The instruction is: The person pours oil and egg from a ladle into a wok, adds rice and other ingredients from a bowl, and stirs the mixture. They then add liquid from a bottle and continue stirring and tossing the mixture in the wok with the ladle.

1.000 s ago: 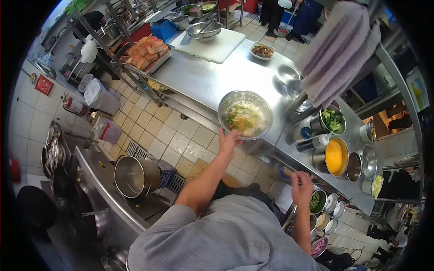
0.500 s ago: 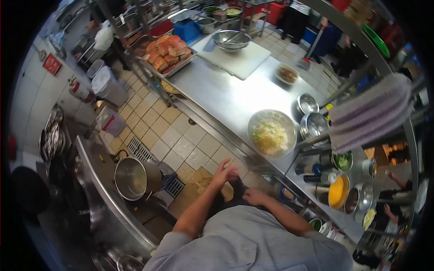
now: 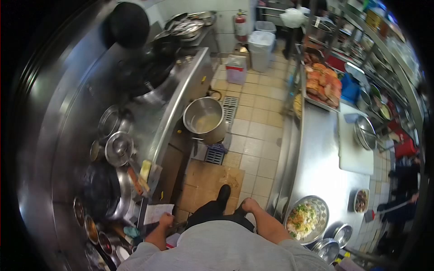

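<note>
My left hand (image 3: 167,220) hangs low with its fingers curled, right beside a white sheet (image 3: 153,211) at the stove's front edge. Nothing shows in its grip. My right hand (image 3: 248,205) is loosely closed in front of my dark trousers, between my leg and the steel worktable (image 3: 312,153); no object sticks out of it. On that table, to the right of this hand, stands a perforated metal bowl (image 3: 323,213) holding a pale chopped mix with green and orange bits. At the stove side, a ladle (image 3: 118,149) and a brown wooden handle (image 3: 134,180) lie near the wok.
A large steel pot (image 3: 212,136) stands ahead against the stove (image 3: 169,117). Brown cardboard (image 3: 199,180) covers the floor at my feet, with a drain grate (image 3: 230,108) beyond. A tray of orange-red meat (image 3: 323,83) and a white cutting board (image 3: 355,159) rest on the worktable.
My view has swung left, bringing the stove into sight. My left hand has moved from ahead of my body down to the stove side, its fingers now curled. My right hand stays low and closed.
</note>
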